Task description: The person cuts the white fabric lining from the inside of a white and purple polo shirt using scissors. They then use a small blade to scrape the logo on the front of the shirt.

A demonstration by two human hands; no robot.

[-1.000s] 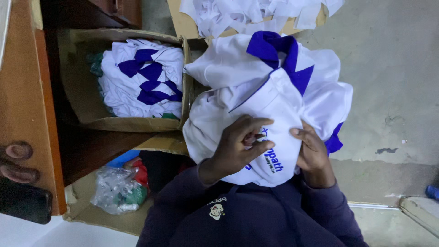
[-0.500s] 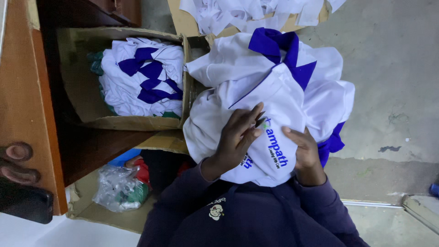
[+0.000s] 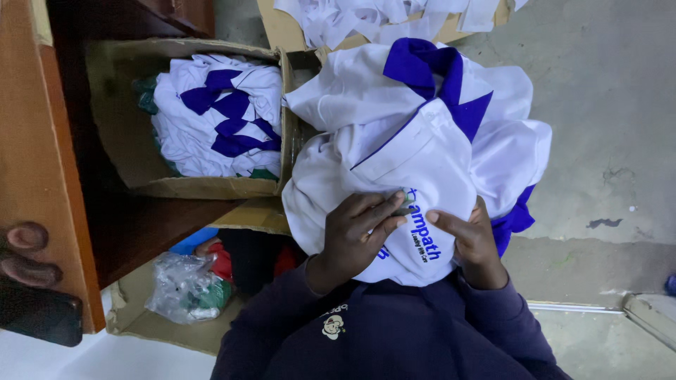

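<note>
cardboard box (image 3: 113, 105) of folded shirts (image 3: 215, 116), plastic bag (image 3: 182, 287)

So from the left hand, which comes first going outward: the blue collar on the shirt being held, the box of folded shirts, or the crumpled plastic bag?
From the left hand, head view:
1. Blue collar, up the shirt.
2. Plastic bag and box of folded shirts, both leftward: too close to call.
</note>
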